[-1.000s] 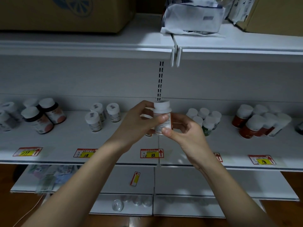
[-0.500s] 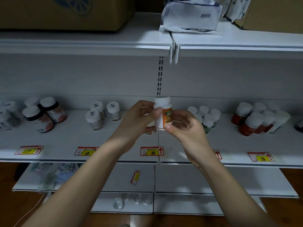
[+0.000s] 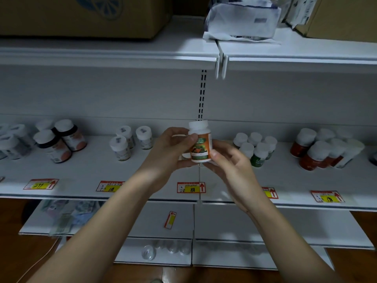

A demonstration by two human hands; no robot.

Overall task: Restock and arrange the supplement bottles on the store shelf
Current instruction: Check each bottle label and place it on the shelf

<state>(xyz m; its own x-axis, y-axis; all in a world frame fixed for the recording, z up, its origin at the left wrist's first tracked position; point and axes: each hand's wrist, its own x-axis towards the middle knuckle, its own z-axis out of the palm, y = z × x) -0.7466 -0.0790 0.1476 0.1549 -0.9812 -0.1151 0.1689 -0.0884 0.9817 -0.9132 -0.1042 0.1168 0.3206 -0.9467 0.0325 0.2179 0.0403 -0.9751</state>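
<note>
I hold a white-capped supplement bottle (image 3: 200, 143) with an orange and green label upright in front of the middle shelf (image 3: 142, 180). My left hand (image 3: 169, 152) grips its left side, thumb on the label. My right hand (image 3: 230, 162) grips its lower right side. The label faces me. Behind my hands another small bottle on the shelf is mostly hidden. Groups of bottles stand on the shelf: white ones (image 3: 130, 141) to the left, green-labelled ones (image 3: 258, 149) to the right, red ones (image 3: 322, 150) far right, dark ones (image 3: 59, 139) far left.
Price tags (image 3: 191, 187) line the shelf's front edge. The top shelf carries a cardboard box (image 3: 81, 15), a white packet (image 3: 242, 19) and another box (image 3: 342, 17). Lower shelves hold a loose tag (image 3: 170, 219), flat packets (image 3: 67, 213) and clear containers (image 3: 149, 252).
The bottle has been turned between my two hands so that its orange and green label now faces me. Both hands stayed in front of the shelf's middle.
</note>
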